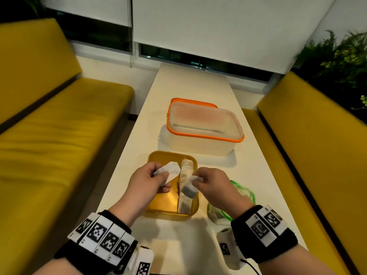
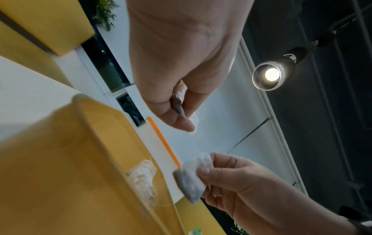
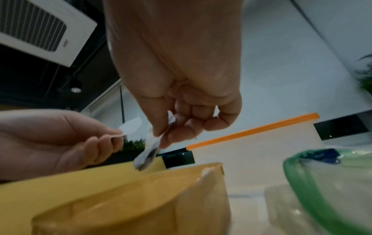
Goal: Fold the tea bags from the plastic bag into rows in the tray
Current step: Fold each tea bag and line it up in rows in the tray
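Note:
A yellow tray point(image 1: 170, 153) sits on the white table in front of me. A row of folded tea bags point(image 1: 185, 203) lies along its right side. Above the tray my left hand point(image 1: 158, 175) pinches a flat white tea bag point(image 1: 170, 170). My right hand point(image 1: 195, 180) pinches a second tea bag point(image 1: 190, 190), dark at its lower end, which hangs over the row. In the left wrist view this bag point(image 2: 190, 181) hangs beside the tray point(image 2: 80, 159). In the right wrist view it point(image 3: 148, 155) dangles from thumb and forefinger. The plastic bag point(image 1: 241, 195) with a green zip lies right of the tray.
A clear container with an orange rim point(image 1: 206, 133) stands just beyond the tray on the narrow table point(image 1: 190, 86). Yellow benches point(image 1: 49, 135) flank the table on both sides. A window wall closes the far end, and plants stand at the back right.

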A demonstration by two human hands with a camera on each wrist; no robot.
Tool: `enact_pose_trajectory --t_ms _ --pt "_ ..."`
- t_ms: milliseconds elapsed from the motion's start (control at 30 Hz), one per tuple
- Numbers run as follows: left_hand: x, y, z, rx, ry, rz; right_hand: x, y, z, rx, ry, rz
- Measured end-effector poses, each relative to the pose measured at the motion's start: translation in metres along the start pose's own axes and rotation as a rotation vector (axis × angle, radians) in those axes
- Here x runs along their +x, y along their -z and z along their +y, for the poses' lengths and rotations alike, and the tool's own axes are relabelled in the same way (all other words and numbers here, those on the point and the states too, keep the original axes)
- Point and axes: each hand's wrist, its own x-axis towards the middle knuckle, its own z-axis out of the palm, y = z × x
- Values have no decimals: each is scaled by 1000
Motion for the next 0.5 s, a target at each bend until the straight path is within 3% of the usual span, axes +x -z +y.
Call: enact_pose_trajectory --t_ms 133,267,500 --pt "0 6 -8 -7 21 18 11 -15 2 -214 -22 -172" --pt "0 4 -12 0 27 16 17 -26 -3 -503 70 -334" --pt "2 5 -16 -5 66 9 16 -41 -7 -840 195 -271"
